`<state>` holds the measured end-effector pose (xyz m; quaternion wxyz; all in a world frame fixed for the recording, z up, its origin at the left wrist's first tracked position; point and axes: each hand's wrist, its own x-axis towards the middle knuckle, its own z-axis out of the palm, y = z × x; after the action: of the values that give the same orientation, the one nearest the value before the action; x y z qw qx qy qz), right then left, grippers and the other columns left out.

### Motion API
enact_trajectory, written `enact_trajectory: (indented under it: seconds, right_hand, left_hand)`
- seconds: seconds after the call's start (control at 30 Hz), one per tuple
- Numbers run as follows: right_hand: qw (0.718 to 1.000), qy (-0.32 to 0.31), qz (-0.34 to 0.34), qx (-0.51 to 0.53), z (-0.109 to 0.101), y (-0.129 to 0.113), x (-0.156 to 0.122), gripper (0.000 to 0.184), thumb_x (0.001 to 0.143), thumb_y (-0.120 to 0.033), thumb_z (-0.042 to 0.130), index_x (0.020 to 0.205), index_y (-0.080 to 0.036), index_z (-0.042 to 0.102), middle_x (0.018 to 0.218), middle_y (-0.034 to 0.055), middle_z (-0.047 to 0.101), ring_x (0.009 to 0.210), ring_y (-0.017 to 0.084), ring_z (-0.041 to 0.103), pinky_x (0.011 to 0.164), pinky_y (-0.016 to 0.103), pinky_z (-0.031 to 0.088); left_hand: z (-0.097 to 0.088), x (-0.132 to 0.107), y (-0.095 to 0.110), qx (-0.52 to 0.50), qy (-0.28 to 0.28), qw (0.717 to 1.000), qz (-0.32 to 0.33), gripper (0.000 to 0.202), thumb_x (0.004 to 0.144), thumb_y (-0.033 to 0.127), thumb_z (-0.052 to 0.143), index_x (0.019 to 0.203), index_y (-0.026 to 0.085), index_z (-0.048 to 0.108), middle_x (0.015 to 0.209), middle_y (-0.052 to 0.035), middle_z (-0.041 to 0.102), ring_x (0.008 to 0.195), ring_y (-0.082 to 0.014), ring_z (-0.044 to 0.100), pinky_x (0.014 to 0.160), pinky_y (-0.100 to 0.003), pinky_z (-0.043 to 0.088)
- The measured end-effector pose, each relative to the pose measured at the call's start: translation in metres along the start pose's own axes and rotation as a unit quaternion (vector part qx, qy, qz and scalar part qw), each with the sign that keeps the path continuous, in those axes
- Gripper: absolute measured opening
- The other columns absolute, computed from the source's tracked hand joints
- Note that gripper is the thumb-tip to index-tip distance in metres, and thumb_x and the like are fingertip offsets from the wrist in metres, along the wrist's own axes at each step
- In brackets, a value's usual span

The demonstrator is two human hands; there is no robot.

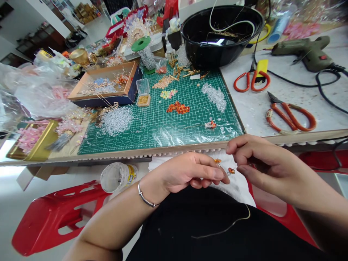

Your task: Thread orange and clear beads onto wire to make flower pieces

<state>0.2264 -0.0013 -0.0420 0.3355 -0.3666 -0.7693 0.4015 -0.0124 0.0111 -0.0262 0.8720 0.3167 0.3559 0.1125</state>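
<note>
My left hand (190,172) rests on my lap below the table edge, fingers pinched on a thin wire carrying small orange beads (231,170). A silver bangle (145,198) sits on that wrist. My right hand (261,163) is just to the right, fingers curled and pinched near the same beads; what it grips is too fine to make out. On the green cutting mat (174,125) above lie piles of orange beads (178,107), clear beads (214,96) and a larger clear heap (116,119).
A black bowl (221,32) stands behind the mat. Two orange-handled scissors (251,80) (290,116) and a glue gun (307,52) with its cord lie on the white tabletop at right. An open box (106,85) and plastic bags sit left. A red stool (54,217) and a jar (118,176) are below.
</note>
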Motion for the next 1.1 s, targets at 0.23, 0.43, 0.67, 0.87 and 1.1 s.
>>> enact_trajectory:
  seconds: [0.23, 0.43, 0.67, 0.87, 1.1]
  right_hand:
    - [1.0, 0.01, 0.022, 0.003, 0.003, -0.006, -0.007, 0.01, 0.091, -0.02, 0.061, 0.086, -0.027, 0.056, 0.107, 0.0031, 0.057, 0.099, 0.021, 0.059, 0.083, 0.035, 0.047]
    - [1.0, 0.006, 0.026, -0.011, 0.001, -0.01, -0.007, 0.011, 0.091, -0.019, 0.06, 0.085, -0.027, 0.056, 0.106, 0.0043, 0.058, 0.097, 0.022, 0.06, 0.081, 0.036, 0.047]
    - [0.997, 0.07, 0.025, 0.006, 0.01, -0.014, -0.008, 0.009, 0.09, -0.023, 0.063, 0.084, -0.027, 0.058, 0.101, 0.0042, 0.06, 0.095, 0.023, 0.059, 0.078, 0.035, 0.047]
    - [0.996, 0.085, 0.039, 0.004, 0.014, -0.016, -0.008, 0.008, 0.088, -0.023, 0.064, 0.085, -0.028, 0.059, 0.101, 0.0025, 0.06, 0.093, 0.022, 0.06, 0.076, 0.034, 0.047]
    - [0.993, 0.078, -0.008, -0.087, 0.008, -0.024, -0.004, 0.009, 0.089, -0.02, 0.06, 0.088, -0.029, 0.057, 0.101, 0.003, 0.061, 0.093, 0.02, 0.063, 0.074, 0.033, 0.048]
  left_hand:
    - [0.003, 0.0, 0.0, -0.014, 0.001, 1.0, 0.003, 0.018, 0.078, 0.029, 0.081, 0.082, 0.012, 0.076, 0.085, -0.0064, 0.068, 0.058, -0.0045, 0.045, 0.045, -0.018, 0.022]
    - [0.003, -0.001, -0.003, -0.004, -0.004, 1.0, 0.006, 0.016, 0.08, 0.029, 0.079, 0.083, 0.013, 0.076, 0.088, -0.0064, 0.069, 0.059, -0.0041, 0.046, 0.046, -0.019, 0.023]
    - [0.006, -0.003, -0.002, -0.024, 0.008, 0.999, 0.026, 0.019, 0.078, 0.03, 0.08, 0.081, 0.012, 0.076, 0.084, -0.0058, 0.066, 0.058, -0.0044, 0.043, 0.046, -0.02, 0.021]
    - [0.006, -0.004, -0.002, -0.027, 0.012, 0.999, 0.028, 0.021, 0.075, 0.032, 0.082, 0.08, 0.012, 0.076, 0.083, -0.0064, 0.067, 0.058, -0.0049, 0.043, 0.046, -0.021, 0.021]
    - [0.006, -0.004, -0.003, -0.028, 0.007, 0.999, 0.028, 0.019, 0.077, 0.03, 0.082, 0.08, 0.012, 0.075, 0.083, -0.0059, 0.068, 0.057, -0.0045, 0.043, 0.045, -0.021, 0.021]
